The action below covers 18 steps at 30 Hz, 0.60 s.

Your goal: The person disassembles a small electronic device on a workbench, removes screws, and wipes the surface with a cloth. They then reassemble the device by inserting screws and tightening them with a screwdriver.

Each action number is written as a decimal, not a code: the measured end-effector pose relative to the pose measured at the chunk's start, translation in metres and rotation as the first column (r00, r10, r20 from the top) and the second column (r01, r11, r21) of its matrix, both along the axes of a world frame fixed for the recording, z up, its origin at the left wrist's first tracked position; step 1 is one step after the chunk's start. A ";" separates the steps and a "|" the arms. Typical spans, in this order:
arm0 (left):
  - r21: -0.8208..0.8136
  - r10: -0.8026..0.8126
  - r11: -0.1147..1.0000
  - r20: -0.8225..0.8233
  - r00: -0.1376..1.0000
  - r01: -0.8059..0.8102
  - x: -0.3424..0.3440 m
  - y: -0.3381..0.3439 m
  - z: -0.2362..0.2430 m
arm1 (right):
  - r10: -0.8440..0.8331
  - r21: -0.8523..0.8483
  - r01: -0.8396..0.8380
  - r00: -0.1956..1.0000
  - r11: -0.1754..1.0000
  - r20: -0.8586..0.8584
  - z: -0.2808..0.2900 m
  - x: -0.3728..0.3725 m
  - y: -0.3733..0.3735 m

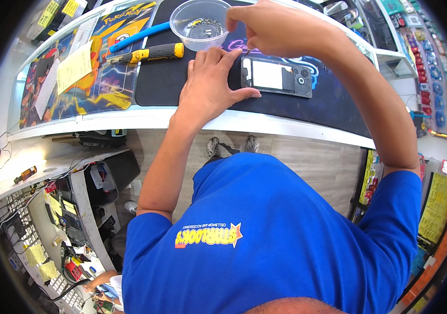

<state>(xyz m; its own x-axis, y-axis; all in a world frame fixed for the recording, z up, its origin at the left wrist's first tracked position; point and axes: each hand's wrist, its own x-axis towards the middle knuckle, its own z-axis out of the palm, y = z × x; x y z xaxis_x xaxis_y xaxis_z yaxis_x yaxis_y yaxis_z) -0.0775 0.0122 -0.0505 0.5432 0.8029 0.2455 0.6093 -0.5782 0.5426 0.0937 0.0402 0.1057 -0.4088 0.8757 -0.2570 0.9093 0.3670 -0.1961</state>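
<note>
On the dark mat [181, 94] lies a phone with its back off [273, 76], showing a white battery and camera lenses at its right end. My left hand [207, 81] rests flat to the left of the phone, fingers spread, its thumb close to the phone's lower left corner. Above the phone, my right hand [268, 29] is closed, fingers curled down. A thin dark tip shows under them at the phone's upper left corner; what it belongs to is mostly hidden. Just beyond my left hand stands a clear plastic tub [180, 32] with small metal bits in it.
Left of the tub lie a yellow and black screwdriver [163, 52] and a long blue strip [140, 37]. A yellow paper note [75, 68] sits on a colourful printed mat [109, 86]. Display cases [398, 57] border the right. At lower left, another person's hand [100, 281] is over a cluttered desk.
</note>
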 end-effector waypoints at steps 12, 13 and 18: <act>0.010 -0.008 1.000 0.003 1.000 0.008 -0.002 0.002 -0.006 | -0.017 0.096 0.021 0.999 0.995 -0.046 -0.034 0.011 0.004; 0.010 -0.007 1.000 0.005 1.000 0.007 -0.002 0.002 -0.006 | -0.023 0.102 0.028 0.999 0.994 -0.042 -0.035 0.010 0.004; 0.014 -0.016 1.000 0.006 1.000 0.015 -0.002 0.003 -0.005 | -0.025 0.122 0.028 0.999 0.992 -0.021 -0.030 0.003 0.002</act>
